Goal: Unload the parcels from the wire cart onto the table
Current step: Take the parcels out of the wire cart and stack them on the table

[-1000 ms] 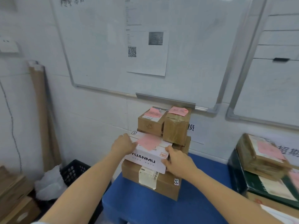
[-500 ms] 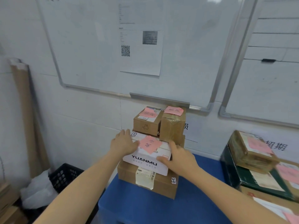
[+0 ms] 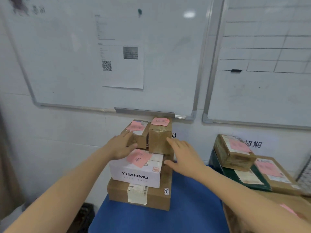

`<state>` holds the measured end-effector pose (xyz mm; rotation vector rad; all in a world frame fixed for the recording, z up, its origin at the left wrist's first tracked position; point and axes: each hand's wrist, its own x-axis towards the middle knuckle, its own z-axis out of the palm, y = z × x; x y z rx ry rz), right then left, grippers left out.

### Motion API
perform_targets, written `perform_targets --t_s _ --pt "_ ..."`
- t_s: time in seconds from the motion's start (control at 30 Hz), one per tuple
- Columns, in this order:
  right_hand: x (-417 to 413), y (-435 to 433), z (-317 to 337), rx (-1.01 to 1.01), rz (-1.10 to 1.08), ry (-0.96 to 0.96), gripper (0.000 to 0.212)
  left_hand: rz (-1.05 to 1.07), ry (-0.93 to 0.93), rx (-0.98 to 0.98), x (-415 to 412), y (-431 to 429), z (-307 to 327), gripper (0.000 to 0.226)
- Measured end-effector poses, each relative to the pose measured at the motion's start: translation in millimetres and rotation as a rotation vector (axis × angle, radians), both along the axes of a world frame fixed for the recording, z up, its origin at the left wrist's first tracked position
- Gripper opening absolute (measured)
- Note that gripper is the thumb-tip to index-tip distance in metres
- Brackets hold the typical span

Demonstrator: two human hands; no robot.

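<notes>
The white box printed YUANMU in dark letters sits on top of a wider brown carton, which stands on the blue table against the wall. The white box is flat and oblong. Its long axis runs left to right and its printed long side faces the camera, turned slightly to the left. A pink note with handwriting lies on its lid, beside a white shipping label. The brown carton under it lies the same way, and a white label is folded over its front top edge.

Behind the white box and higher up, two smaller parcels stand side by side: a small carton on the left and a taped parcel, taller than it is wide, on the right. Each has a pink note on top.

The left hand is above the white box's back left corner, with its fingers straight and laid against the small carton's front left face, holding nothing. The right hand is just right of the white box's back right corner, with its fingers spread and straight. Its index fingertip seems to touch the taped parcel's right edge, though contact is hard to confirm. Well to the right of the white box, more brown parcels lie on a green box.
</notes>
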<state>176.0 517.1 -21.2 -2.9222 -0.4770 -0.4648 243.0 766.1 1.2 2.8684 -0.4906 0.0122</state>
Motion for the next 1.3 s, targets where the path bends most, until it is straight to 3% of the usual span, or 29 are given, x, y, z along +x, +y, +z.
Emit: perform_targets --t_s 0.17,0.4,0.7,0.93,1.3 --pt "-17 -47 13 -0.024 -0.111 0.074 0.07 -0.126 -0.006 -0.071 -18 -33 26 0.051" --pt "-68 -130 22 -0.038 -0.265 0.103 0.073 -0.248 0.0 -0.079 -56 -137 40 0.056" --pt "-190 -312 37 -0.058 -0.44 0.076 0.071 -0.366 0.008 -0.095 -140 -352 45 0.054" --pt "-304 -470 41 -0.06 -0.598 0.078 0.069 -0.458 0.081 -0.082 -216 -529 28 0.072" --pt "-393 -617 -5 -0.056 -0.783 0.24 0.062 -0.696 0.067 0.049 -279 -720 -11 0.076"
